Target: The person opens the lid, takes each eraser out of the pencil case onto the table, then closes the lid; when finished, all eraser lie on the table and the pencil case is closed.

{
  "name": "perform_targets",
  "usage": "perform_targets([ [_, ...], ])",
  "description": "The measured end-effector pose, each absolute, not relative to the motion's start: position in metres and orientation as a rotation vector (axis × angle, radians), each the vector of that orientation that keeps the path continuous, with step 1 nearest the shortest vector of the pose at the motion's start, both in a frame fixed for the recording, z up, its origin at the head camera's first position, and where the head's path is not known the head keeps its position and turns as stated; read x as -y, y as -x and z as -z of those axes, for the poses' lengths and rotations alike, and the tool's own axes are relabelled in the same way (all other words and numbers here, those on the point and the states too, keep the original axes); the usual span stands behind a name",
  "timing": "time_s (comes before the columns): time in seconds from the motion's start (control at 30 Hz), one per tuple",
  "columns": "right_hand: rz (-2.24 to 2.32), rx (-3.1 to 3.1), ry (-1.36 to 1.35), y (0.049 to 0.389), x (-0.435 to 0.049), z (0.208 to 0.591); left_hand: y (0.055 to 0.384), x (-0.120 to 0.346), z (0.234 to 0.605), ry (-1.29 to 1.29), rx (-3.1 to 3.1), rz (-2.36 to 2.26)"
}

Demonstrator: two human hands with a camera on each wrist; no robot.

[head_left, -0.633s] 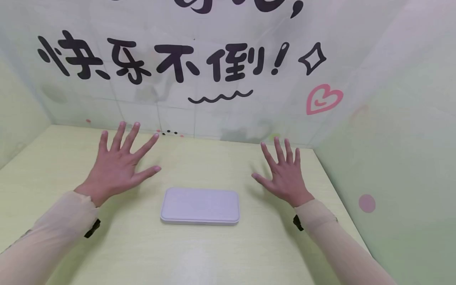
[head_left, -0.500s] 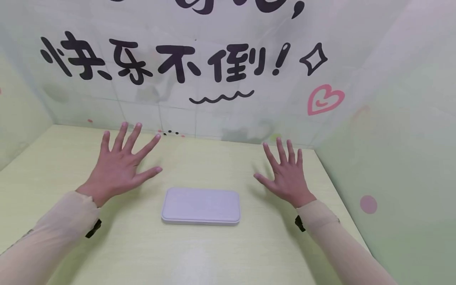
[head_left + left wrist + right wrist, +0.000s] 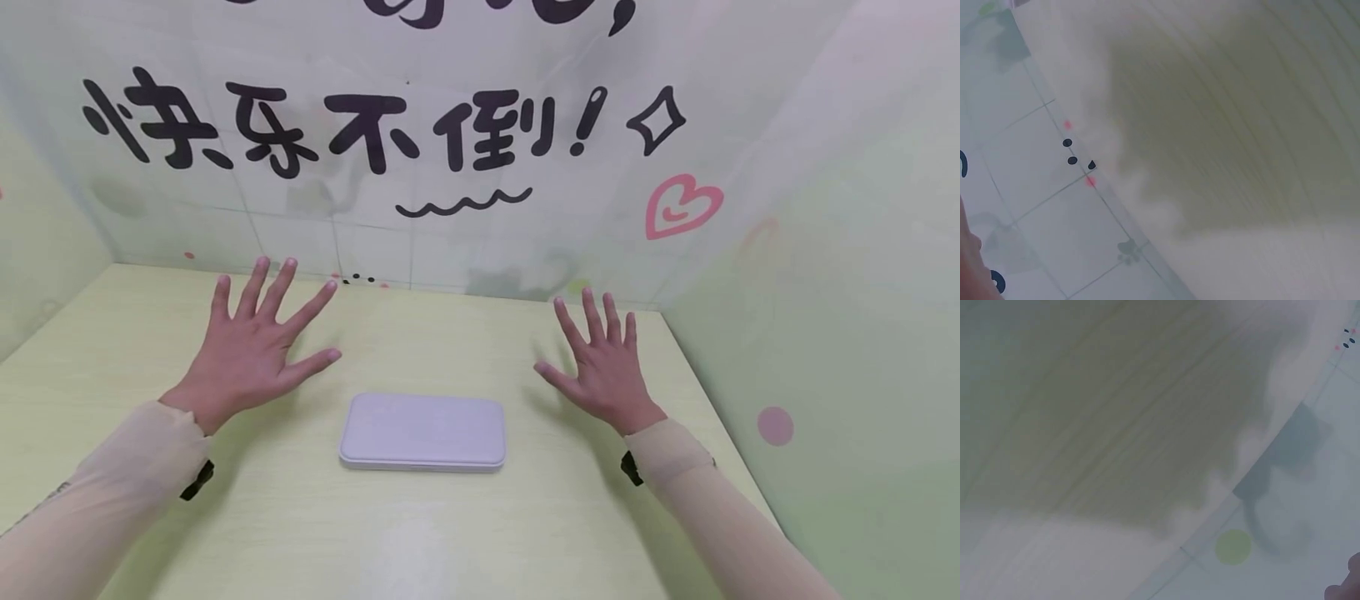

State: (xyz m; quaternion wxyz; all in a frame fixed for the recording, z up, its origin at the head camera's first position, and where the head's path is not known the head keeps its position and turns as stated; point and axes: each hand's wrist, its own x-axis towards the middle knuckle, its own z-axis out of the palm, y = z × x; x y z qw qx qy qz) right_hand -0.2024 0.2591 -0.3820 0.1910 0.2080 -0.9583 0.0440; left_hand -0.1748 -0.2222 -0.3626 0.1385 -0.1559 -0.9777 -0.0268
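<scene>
Case point(image 3: 423, 432) on table point(image 3: 420, 533), between hands point(image 3: 243, 354) point(image 3: 609, 375); wall point(image 3: 480, 242) behind.

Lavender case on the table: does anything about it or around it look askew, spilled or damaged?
No, nothing stands out. The lavender case lies flat, looks shut, and sits roughly in line with the back edge of the table; no spill or damage shows.

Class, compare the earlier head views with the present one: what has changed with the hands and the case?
Nothing visibly moved, beyond a slight shift of the whole view; nothing was taken hold of or let go. The left hand and right hand stay spread on either side of the case, apart from it; the case stays on the table.
</scene>
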Motion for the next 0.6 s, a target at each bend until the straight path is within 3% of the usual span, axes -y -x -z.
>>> perform_targets([
  [0.37, -0.154, 2.824, -0.589, 0.202, -0.252, 0.379, 0.171, 0.222, 0.366, 0.47, 2.838, 0.109],
  [0.6, -0.323, 2.933, -0.837, 0.194, -0.228, 0.371, 0.167, 0.216, 0.366, 0.599, 2.939, 0.31],
])
